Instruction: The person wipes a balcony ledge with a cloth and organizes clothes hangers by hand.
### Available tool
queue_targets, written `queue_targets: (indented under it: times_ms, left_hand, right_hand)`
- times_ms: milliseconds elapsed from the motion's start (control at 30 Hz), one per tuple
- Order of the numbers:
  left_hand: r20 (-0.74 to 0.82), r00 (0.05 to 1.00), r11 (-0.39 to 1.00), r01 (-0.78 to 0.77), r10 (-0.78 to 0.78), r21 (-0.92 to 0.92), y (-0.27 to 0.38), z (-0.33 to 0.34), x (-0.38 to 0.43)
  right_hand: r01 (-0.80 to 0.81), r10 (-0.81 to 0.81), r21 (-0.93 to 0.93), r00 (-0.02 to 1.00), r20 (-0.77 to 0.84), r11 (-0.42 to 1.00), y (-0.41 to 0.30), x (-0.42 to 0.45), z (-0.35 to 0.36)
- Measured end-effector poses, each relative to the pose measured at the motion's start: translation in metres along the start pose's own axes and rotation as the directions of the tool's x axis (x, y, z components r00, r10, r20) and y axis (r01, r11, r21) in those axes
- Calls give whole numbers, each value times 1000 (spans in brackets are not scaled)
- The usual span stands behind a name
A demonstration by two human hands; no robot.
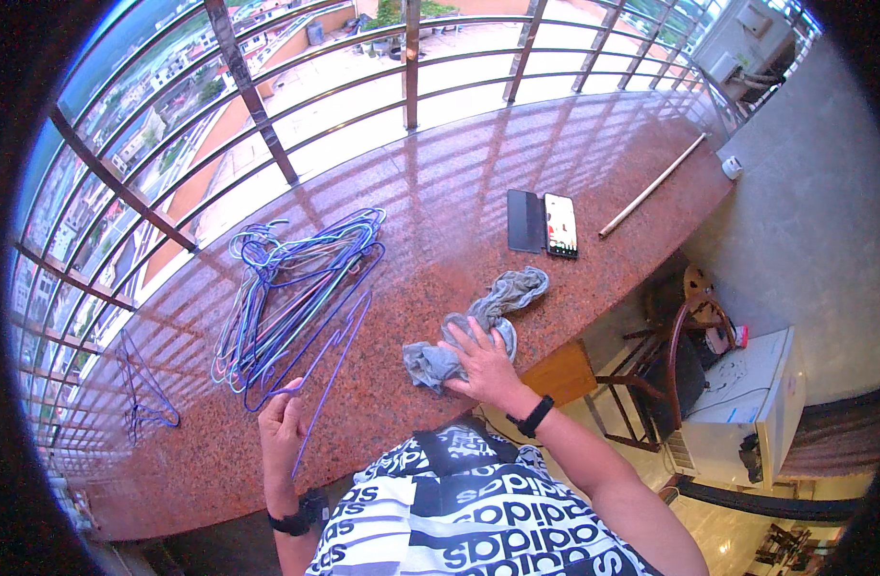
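Observation:
My left hand (283, 421) grips a purple clothes hanger (339, 360) by its end, over the reddish granite counter. Just beyond it lies a heap of wire clothes hangers (296, 288) in blue, purple, pale green and pink, tangled together. My right hand (483, 367) rests palm down on a crumpled grey cloth (515, 291), fingers apart; the cloth spreads to both sides of the hand near the counter's front edge. Whether the fingers pinch any of the cloth cannot be told.
A phone (561, 225) with an open folio cover lies past the cloth. A pale rod (652, 186) and a small white roll (731, 167) lie to the right. More hangers (148, 414) are at far left. Metal railings (411, 65) line the far edge; a wooden chair (676, 360) stands at right.

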State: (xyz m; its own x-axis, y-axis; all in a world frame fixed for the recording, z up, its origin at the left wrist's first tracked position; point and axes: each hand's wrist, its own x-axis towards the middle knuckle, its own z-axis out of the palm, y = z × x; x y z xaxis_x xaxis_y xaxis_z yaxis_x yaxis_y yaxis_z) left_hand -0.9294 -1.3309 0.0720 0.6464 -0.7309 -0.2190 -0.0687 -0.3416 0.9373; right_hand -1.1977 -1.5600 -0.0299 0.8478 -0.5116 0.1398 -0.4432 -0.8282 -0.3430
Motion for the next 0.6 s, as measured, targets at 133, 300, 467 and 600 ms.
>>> queue_targets:
  times_ms: [133,300,467,600]
  left_hand:
    - [-31,999,995,-34,32,-96,4,8,2]
    - [-110,994,996,-9,-1,-91,-1,9,-4]
    - [-209,978,995,37,-16,96,8,18,-23]
    - [-257,966,999,28,-20,25,-1,21,-45]
  right_hand:
    - [-35,35,-6,999,-3,999,0,11,4]
    - [112,-113,19,992,59,993,-17,13,5]
    - [333,-358,148,914,191,931,-26,6,8]
    - [302,-324,131,920,218,944,-23,5,9]
